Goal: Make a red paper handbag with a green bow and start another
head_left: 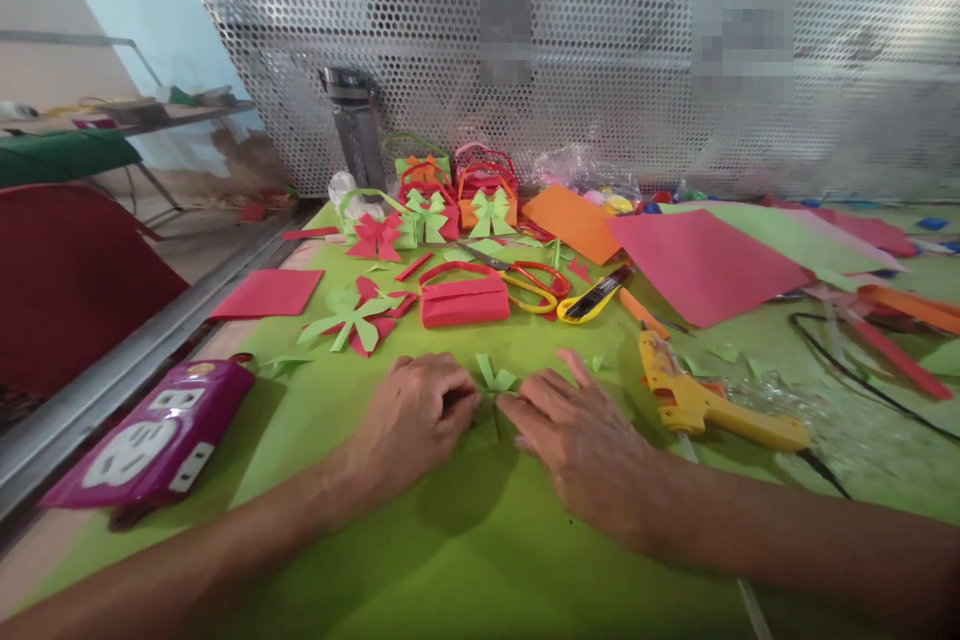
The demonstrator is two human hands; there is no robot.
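A light green paper bow cutout lies between my two hands, its upper strips showing and its lower part mostly hidden. My left hand is closed, fingers curled and pinched at the cutout's left side. From the right, my right hand pinches the other side, with one finger raised. Just beyond them stands a small red paper handbag with a handle and a folded flap. Left of the bag, green and red bow cutouts overlap on the green surface.
Scissors and a yellow utility knife lie behind. A yellow glue gun rests at right, a purple power strip at left. Finished paper bags and a bottle stand before the perforated metal panel.
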